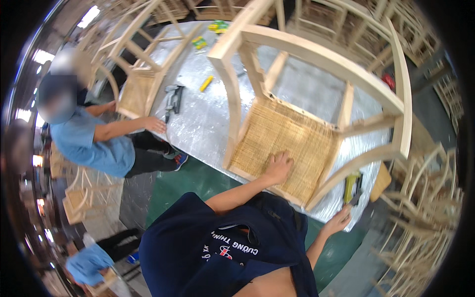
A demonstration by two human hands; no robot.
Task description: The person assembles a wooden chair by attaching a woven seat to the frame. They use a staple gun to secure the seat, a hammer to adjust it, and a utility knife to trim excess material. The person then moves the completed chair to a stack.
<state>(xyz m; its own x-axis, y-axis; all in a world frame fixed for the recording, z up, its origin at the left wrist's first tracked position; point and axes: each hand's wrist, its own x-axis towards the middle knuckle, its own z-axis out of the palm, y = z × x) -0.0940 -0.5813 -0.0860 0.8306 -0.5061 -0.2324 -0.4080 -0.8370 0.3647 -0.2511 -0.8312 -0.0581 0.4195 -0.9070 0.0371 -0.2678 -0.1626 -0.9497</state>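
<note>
A bare wooden chair frame (324,47) with a woven cane seat (292,133) rests on the table in front of me. On the front part of this weave lies my left hand (280,167), fingers apart and holding nothing. To the right of the chair, at the table's edge, a green and dark air staple gun (352,188) lies on the wrapped top. My right hand (339,220) has its fingers closed at the near end of the gun's dark handle; the exact grip is small and partly hidden.
The table (198,128) has shiny plastic wrap. On it are another staple gun (172,101), a yellow tool (206,83) and green-yellow boxes (216,26). A co-worker in a blue shirt (91,148) stands left by a second chair (138,89). Stacked chair frames (420,198) crowd the right.
</note>
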